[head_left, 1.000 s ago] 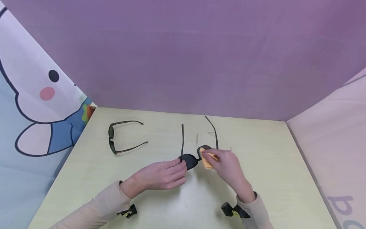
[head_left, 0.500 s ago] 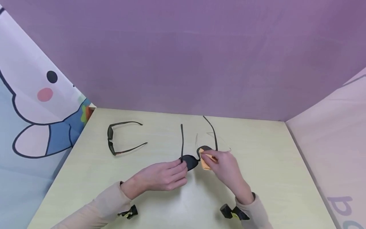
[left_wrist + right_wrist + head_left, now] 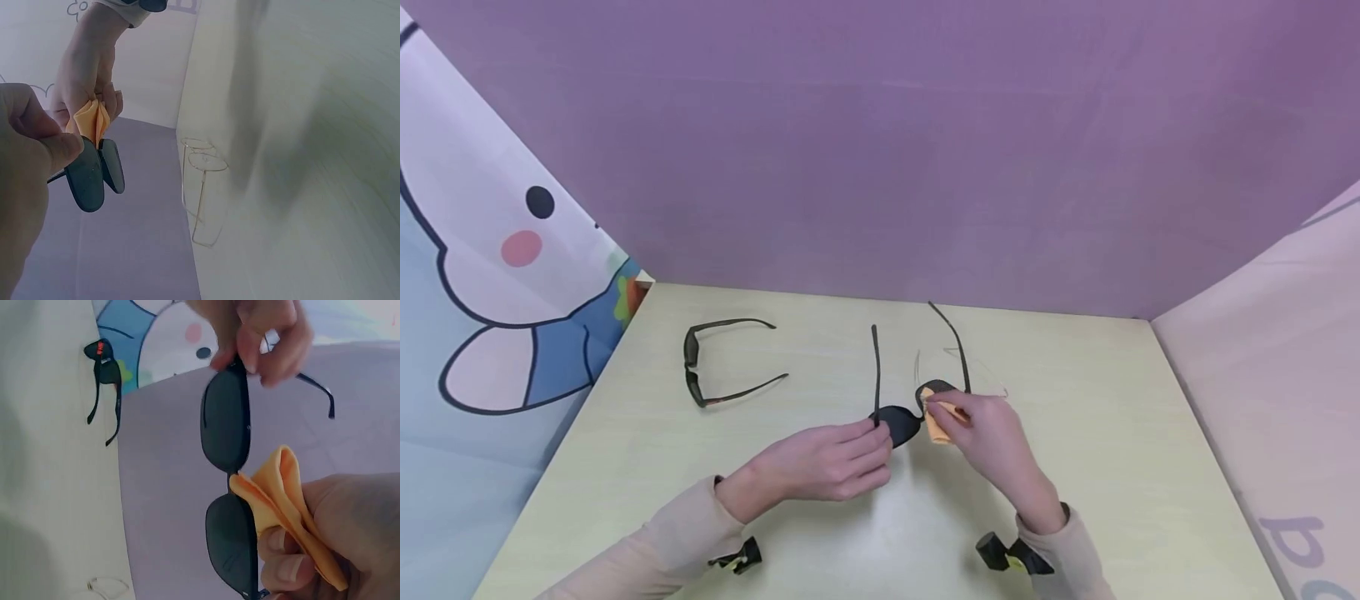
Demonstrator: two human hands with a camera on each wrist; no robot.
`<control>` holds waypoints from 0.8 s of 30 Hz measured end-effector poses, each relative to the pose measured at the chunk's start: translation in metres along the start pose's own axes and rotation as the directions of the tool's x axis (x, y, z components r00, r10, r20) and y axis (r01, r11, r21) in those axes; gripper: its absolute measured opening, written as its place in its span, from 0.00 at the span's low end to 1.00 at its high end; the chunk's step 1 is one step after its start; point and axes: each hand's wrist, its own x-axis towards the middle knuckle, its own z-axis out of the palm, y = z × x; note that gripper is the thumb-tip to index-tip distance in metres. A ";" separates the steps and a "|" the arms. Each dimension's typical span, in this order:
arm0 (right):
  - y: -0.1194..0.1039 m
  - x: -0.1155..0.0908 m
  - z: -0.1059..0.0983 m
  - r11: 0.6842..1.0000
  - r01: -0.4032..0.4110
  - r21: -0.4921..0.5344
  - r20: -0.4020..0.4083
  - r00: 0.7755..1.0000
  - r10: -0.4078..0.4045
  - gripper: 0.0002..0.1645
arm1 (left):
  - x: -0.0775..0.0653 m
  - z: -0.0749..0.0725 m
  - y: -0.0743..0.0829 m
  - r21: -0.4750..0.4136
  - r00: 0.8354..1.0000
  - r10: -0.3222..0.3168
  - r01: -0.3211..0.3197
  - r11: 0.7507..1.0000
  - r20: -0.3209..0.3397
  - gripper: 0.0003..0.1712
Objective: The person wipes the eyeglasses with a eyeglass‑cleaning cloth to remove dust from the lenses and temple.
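Dark sunglasses (image 3: 898,426) are held up over the table with both temples unfolded and pointing away. My left hand (image 3: 831,461) pinches them at the left hinge, between thumb and fingers. A folded orange cloth (image 3: 940,433) is pinched in my right hand (image 3: 1000,442), against the right lens. In the right wrist view the cloth (image 3: 275,487) lies along the lens edge by the bridge, with the fingers behind the lens (image 3: 231,534). The left wrist view shows the lenses (image 3: 85,178) nearly edge-on, the cloth (image 3: 90,122) above them.
A second pair of dark sunglasses (image 3: 691,343) lies unfolded at the table's left, temples pointing right. Thin wire-framed glasses (image 3: 203,194) stand on the table beyond the held pair. A purple partition (image 3: 880,183) rises behind the table (image 3: 1112,467), with printed panels at both sides.
The held sunglasses have turned slightly, their right temple tip shifting a little left. Both hands keep nearly the same place and grip.
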 end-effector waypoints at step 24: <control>0.001 0.001 0.004 0.980 -0.075 -0.187 -0.052 0.996 0.067 0.09 | 0.000 -0.003 0.002 0.020 1.000 0.022 -0.021 1.000 -0.015 0.13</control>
